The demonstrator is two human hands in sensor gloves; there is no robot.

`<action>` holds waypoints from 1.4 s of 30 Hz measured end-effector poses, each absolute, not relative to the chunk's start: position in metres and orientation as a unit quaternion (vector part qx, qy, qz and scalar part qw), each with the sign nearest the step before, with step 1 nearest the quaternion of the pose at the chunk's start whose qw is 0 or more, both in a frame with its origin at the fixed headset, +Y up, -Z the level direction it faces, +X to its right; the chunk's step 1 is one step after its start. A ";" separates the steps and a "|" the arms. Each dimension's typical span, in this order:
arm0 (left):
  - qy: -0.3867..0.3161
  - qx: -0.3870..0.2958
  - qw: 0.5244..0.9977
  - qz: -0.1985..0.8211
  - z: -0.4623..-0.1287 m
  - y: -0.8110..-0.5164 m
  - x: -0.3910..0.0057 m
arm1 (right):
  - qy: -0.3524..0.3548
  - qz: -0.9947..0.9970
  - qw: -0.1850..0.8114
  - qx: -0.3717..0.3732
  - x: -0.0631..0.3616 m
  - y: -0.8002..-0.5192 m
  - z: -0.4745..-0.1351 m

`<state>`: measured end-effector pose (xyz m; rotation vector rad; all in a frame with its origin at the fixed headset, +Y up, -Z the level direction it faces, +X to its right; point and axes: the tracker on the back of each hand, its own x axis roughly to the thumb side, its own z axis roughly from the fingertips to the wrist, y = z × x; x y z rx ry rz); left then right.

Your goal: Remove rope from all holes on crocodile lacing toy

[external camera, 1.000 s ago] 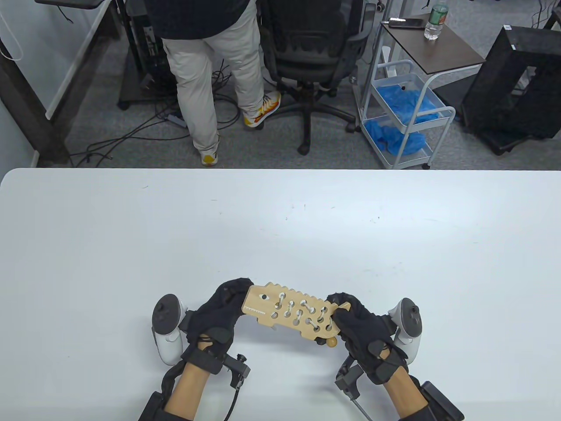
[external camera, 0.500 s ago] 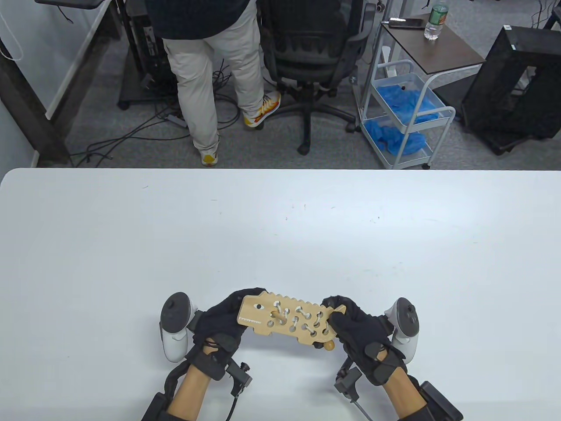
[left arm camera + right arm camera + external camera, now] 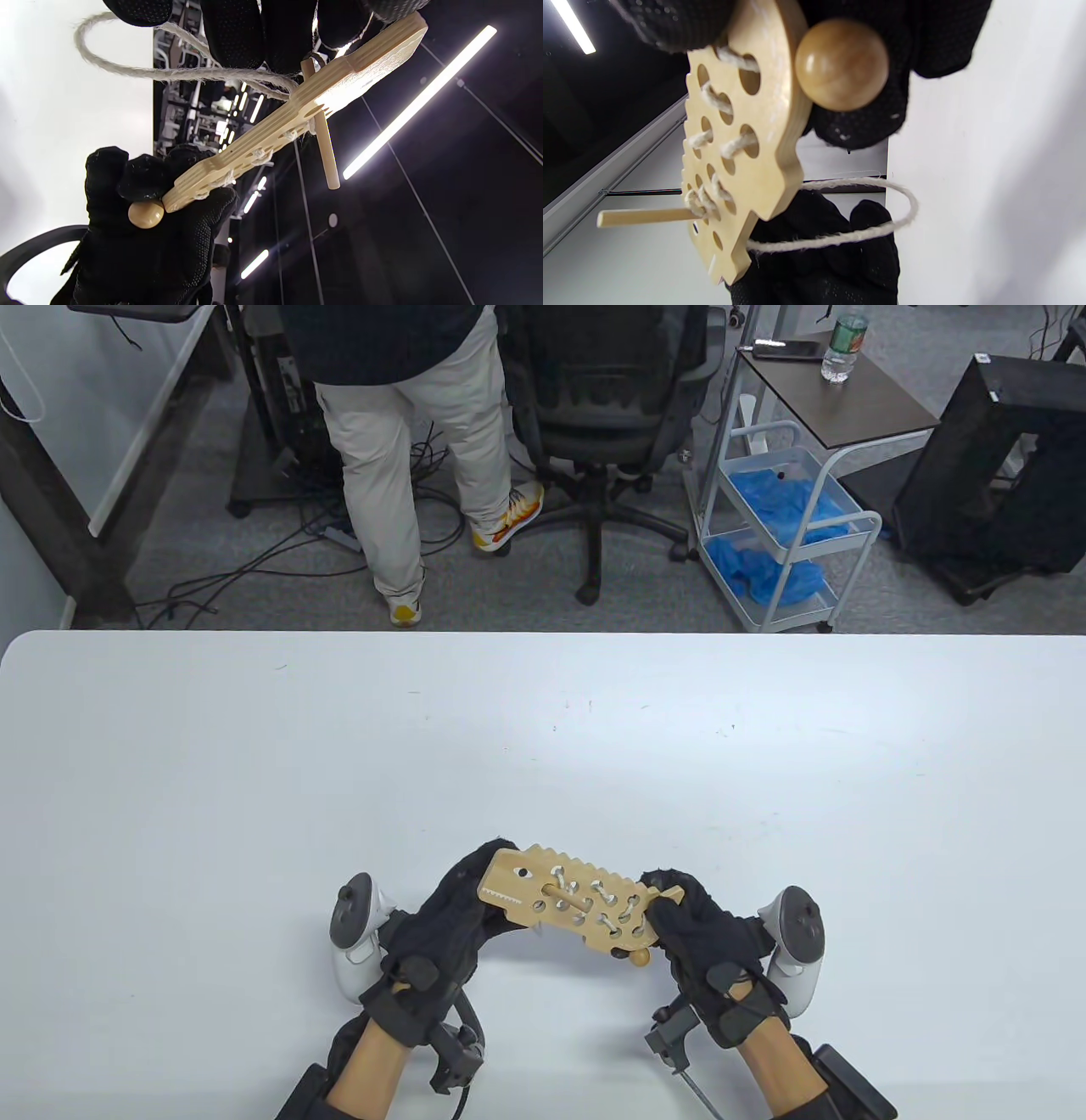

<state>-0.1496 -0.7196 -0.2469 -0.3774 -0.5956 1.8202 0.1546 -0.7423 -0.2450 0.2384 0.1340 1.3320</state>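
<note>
White desk (image 3: 254,780) lies under my hands. Above its near edge, my left hand (image 3: 445,920) grips the snout of the crocodile lacing toy (image 3: 573,903) and my right hand (image 3: 708,937) grips its tail. Rope (image 3: 840,235) laces through the holes, one loop hanging free; a wooden needle (image 3: 324,146) pokes through.

An office or lab workroom. A plain white desk (image 3: 254,780) fills the near half of the table view. Beyond it lies grey carpet with loose black cables (image 3: 254,560) at 11 o'clock, a black mesh office chair (image 3: 611,398) at 12, and a white rolling cart (image 3: 785,534) holding blue gloves at 1 o'clock. A person (image 3: 407,432) stands by the chair. Long ceiling strip lights (image 3: 420,101) show in the left wrist view.
</note>
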 end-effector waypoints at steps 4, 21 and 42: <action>-0.267 -0.160 0.543 0.780 -0.246 -0.718 -0.149 | 0.047 0.627 0.770 0.105 0.155 -0.741 -0.243; -0.264 -0.135 0.561 0.773 -0.241 -0.712 -0.144 | -0.024 0.688 0.708 0.156 0.152 -0.724 -0.235; -0.121 -0.050 0.768 0.627 -0.240 -0.718 -0.159 | -0.147 0.772 0.591 0.181 0.155 -0.703 -0.225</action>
